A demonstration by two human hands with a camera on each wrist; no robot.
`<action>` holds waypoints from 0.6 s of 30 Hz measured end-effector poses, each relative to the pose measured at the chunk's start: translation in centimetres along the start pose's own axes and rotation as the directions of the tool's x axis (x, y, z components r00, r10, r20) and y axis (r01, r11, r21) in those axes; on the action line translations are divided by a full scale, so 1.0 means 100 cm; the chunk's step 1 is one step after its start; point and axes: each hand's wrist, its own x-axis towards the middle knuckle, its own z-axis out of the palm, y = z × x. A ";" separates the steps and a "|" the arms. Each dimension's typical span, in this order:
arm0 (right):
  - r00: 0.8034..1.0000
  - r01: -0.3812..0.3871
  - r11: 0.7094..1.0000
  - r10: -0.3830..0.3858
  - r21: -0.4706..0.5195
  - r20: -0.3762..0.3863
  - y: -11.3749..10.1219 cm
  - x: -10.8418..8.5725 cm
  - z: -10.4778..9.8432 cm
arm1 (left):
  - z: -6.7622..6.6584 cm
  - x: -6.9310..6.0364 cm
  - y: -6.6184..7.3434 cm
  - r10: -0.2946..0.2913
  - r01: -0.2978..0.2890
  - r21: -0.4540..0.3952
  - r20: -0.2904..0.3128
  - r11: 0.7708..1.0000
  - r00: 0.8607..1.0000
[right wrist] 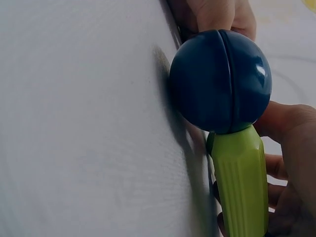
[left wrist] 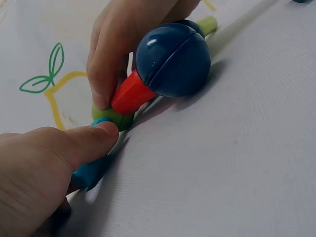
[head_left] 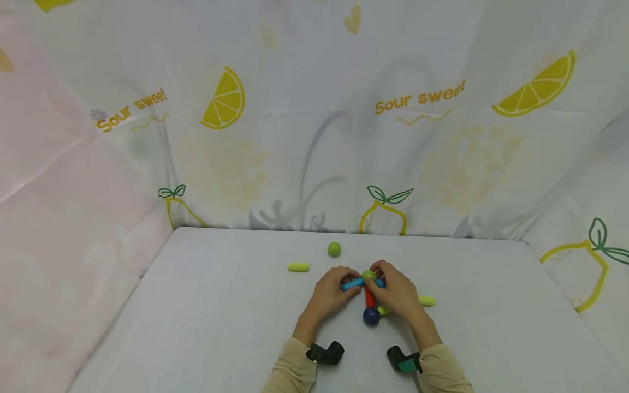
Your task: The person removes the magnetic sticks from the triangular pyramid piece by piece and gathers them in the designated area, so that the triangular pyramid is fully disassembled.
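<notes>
My left hand [head_left: 330, 290] pinches a light blue rod [head_left: 352, 284] whose end meets a green ball [head_left: 368, 276]. The right hand [head_left: 397, 290] has its thumb and fingers round that green ball, with a blue piece [head_left: 380, 284] beside it. From the ball a red rod [head_left: 369, 298] runs toward the near side to a dark blue ball [head_left: 371, 316]. A yellow-green rod [right wrist: 240, 182] joins the dark blue ball [right wrist: 220, 81] in the right wrist view. In the left wrist view, the left thumb presses the blue rod [left wrist: 92, 170] near the green ball [left wrist: 114, 117].
Beyond the hands, a loose green ball [head_left: 334, 249] and a short yellow-green rod [head_left: 298, 267] lie on the white table [head_left: 206, 316]. Another yellow-green rod end [head_left: 427, 301] shows right of the right wrist. A printed cloth [head_left: 295, 164] hangs behind the table's far edge.
</notes>
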 end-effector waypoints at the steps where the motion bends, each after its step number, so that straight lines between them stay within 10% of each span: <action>1: 1.000 -0.001 1.000 0.001 0.002 -0.002 0.000 0.000 0.000 | 0.000 0.000 0.000 0.002 -0.002 0.001 0.002 1.000 1.000; 18: 1.000 0.005 1.000 -0.005 -0.030 -0.014 -0.003 -0.001 0.000 | -0.005 -0.004 -0.005 0.071 -0.070 -0.028 0.060 0.997 0.996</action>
